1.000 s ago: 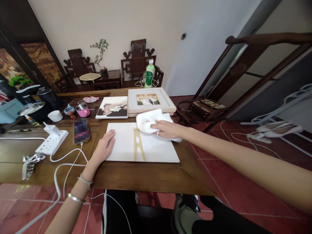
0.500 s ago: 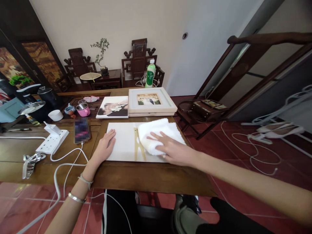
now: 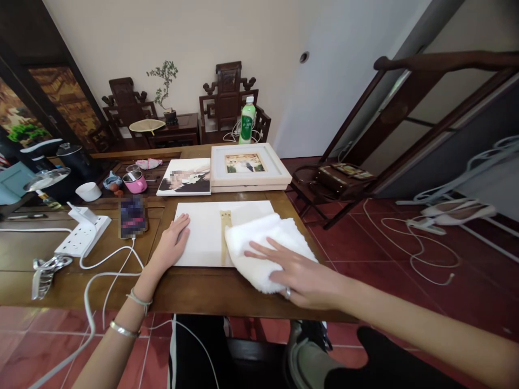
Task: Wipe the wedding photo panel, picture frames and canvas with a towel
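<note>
A flat white panel [image 3: 198, 232] with a tan strip [image 3: 223, 237] down its middle lies near the table's front edge. My left hand [image 3: 172, 241] rests on the panel's left edge, fingers laid out and holding nothing. My right hand [image 3: 294, 270] is spread over a folded white cloth [image 3: 259, 243], pressing it on the panel's right part. The cloth hangs over the panel's front edge onto the wood and hides part of the strip.
Behind the panel are a framed picture [image 3: 275, 167] and a photo panel [image 3: 186, 183]. At the left lie a phone [image 3: 133, 216], a power strip [image 3: 83, 235], a silver clip [image 3: 47, 273] and cables. A green bottle [image 3: 247, 121] stands behind the frame.
My right hand has moved toward me with the cloth, which now reaches past the panel's front edge. My left hand stays at the panel's left edge.
</note>
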Demonstrator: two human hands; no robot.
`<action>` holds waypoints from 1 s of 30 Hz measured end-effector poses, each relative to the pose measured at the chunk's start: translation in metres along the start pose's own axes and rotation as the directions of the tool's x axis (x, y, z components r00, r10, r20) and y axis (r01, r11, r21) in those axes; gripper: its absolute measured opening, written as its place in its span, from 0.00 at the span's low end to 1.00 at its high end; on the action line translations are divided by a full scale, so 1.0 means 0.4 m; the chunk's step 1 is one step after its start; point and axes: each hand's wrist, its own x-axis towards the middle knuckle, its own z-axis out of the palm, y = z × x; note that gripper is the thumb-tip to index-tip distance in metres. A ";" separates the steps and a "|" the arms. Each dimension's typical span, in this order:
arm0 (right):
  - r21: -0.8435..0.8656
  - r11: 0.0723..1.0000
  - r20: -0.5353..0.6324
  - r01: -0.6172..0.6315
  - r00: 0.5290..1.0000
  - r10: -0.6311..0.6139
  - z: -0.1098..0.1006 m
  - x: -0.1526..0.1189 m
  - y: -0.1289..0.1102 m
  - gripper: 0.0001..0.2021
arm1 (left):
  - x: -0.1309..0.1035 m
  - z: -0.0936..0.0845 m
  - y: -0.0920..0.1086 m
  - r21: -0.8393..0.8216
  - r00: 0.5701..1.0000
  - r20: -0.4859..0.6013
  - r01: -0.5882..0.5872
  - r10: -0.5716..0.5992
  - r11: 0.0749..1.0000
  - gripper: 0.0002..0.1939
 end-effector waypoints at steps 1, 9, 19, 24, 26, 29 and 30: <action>0.001 0.999 0.016 -0.037 0.999 0.037 -0.011 0.011 0.014 0.13 | 0.000 0.000 0.000 -0.001 1.000 0.001 0.002 -0.002 1.000 0.23; -0.035 0.952 0.081 -0.305 0.948 0.307 -0.080 0.119 0.199 0.10 | 0.000 0.003 -0.005 -0.022 1.000 -0.004 0.003 -0.003 1.000 0.22; -0.100 0.936 -0.048 -0.338 0.941 0.335 -0.076 0.158 0.272 0.11 | 0.001 0.002 -0.004 -0.024 1.000 0.005 0.001 -0.001 1.000 0.23; -0.097 0.977 -0.086 -0.189 0.980 0.181 -0.043 0.111 0.178 0.12 | 0.001 0.003 -0.005 -0.016 1.000 0.011 0.007 -0.007 1.000 0.23; -0.081 0.985 -0.092 -0.150 0.985 0.143 -0.026 0.083 0.120 0.11 | 0.001 0.004 -0.005 -0.013 1.000 0.013 0.004 -0.004 1.000 0.23; -0.061 0.994 -0.109 -0.086 0.991 0.079 0.004 0.038 0.029 0.11 | 0.000 0.006 -0.005 -0.014 1.000 0.012 0.005 -0.005 1.000 0.23; -0.055 0.997 -0.125 -0.058 0.991 0.051 0.015 0.023 0.003 0.12 | 0.000 0.007 -0.005 -0.016 1.000 0.010 0.005 -0.005 1.000 0.23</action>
